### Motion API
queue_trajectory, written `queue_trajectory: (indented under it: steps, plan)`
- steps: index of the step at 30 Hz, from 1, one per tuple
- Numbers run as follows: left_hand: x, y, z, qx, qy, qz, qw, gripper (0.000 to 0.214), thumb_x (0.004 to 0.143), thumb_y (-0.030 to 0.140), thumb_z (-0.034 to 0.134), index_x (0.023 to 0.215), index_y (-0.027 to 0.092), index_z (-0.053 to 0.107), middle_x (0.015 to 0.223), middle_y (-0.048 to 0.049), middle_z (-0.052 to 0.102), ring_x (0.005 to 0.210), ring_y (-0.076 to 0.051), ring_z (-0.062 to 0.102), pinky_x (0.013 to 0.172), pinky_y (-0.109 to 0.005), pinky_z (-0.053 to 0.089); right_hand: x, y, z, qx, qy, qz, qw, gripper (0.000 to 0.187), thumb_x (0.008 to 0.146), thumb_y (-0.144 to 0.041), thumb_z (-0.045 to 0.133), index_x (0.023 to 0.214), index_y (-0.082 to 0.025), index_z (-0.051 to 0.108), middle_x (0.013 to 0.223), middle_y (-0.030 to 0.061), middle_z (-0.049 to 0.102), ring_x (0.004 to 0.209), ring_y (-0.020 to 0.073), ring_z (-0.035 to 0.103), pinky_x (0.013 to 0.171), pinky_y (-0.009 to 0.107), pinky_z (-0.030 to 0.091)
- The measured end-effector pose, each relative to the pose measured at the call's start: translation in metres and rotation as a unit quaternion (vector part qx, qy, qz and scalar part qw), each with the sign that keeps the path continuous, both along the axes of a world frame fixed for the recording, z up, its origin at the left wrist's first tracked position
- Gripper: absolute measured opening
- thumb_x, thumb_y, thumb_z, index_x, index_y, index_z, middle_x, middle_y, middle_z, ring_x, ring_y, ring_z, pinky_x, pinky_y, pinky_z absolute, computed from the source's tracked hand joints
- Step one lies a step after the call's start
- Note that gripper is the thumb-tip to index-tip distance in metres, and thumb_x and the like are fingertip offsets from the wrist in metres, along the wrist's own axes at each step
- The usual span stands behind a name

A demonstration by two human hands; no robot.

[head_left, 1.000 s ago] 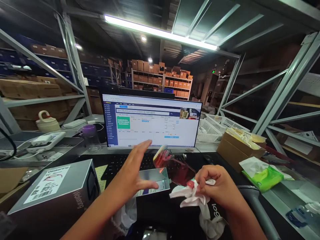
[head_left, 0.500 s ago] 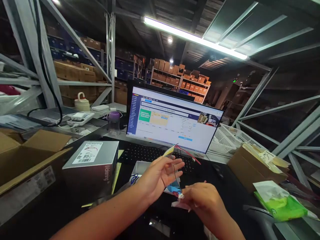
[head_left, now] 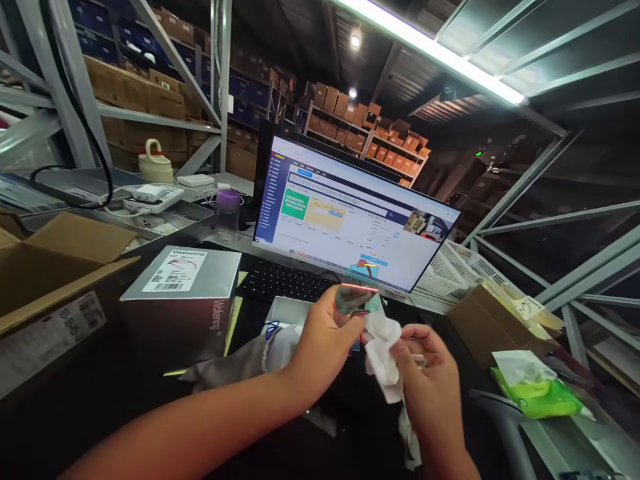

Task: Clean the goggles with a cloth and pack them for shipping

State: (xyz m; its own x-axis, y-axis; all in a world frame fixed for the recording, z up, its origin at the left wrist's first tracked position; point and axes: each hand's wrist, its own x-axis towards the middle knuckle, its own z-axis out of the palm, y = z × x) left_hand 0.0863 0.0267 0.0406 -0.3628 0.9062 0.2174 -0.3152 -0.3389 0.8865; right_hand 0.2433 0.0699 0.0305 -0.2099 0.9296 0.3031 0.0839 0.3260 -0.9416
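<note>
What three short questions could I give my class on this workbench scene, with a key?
1. What does the right hand pinch? A) a white cloth B) a purple-capped bottle C) a stapler
2. True or false: the monitor stands behind the keyboard.
3. Fill in the blank: the left hand holds up a tinted lens with a ____ edge.

Key: 1 A; 2 true; 3 red.
</note>
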Motion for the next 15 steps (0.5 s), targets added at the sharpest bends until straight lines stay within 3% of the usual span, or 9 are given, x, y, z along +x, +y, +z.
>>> queue_trajectory:
  steps: [3,5,7,11,15]
  plan:
    - [0.001,0.0,-0.001,0.003,0.005,0.017,1.0,0.03,0.076,0.02,0.065,0.106,0.019,0.062,0.091,-0.0025,0.07,0.077,-0.015,0.067,0.064,-0.023,0.054,-0.014,-0.022,-0.008,0.102,-0.05,-0.013,0.993,0.019,0.08,-0.036,0.073,0.078,-0.02,0.062,0.075,0.0037,0.074,0.059,0.0152,0.065,0.048,0.02,0.047]
    - [0.003,0.001,-0.003,-0.008,0.022,0.029,0.999,0.027,0.076,0.018,0.063,0.103,0.019,0.062,0.088,-0.0017,0.07,0.077,-0.014,0.066,0.066,-0.022,0.053,-0.016,-0.028,-0.008,0.192,-0.105,-0.045,0.975,0.015,0.082,-0.03,0.071,0.075,-0.021,0.062,0.082,0.003,0.076,0.064,0.0153,0.068,0.055,0.021,0.049]
    - [0.006,0.002,-0.007,-0.012,0.045,0.022,0.999,0.028,0.076,0.015,0.062,0.104,0.02,0.063,0.089,-0.001,0.07,0.081,-0.014,0.067,0.07,-0.022,0.052,-0.014,-0.026,-0.004,0.255,-0.16,-0.074,0.951,0.012,0.084,-0.028,0.069,0.076,-0.022,0.062,0.076,-0.0005,0.073,0.06,0.013,0.065,0.056,0.02,0.048]
    - [0.011,-0.001,-0.015,0.005,0.114,0.013,0.993,0.037,0.076,0.01,0.06,0.111,0.023,0.062,0.088,0.0019,0.069,0.078,-0.012,0.065,0.071,-0.021,0.052,-0.006,-0.019,0.008,0.287,-0.22,-0.053,0.931,0.013,0.089,-0.028,0.064,0.079,-0.022,0.06,0.063,-0.0055,0.064,0.049,0.0092,0.057,0.047,0.017,0.042]
    - [0.01,-0.007,-0.015,0.037,0.17,0.046,0.984,0.038,0.077,0.01,0.059,0.111,0.026,0.062,0.088,0.0032,0.069,0.079,-0.012,0.066,0.074,-0.022,0.053,-0.006,-0.019,0.007,0.319,-0.192,0.002,0.928,0.016,0.086,-0.023,0.066,0.074,-0.022,0.056,0.06,-0.0069,0.061,0.046,0.0076,0.053,0.046,0.016,0.04]
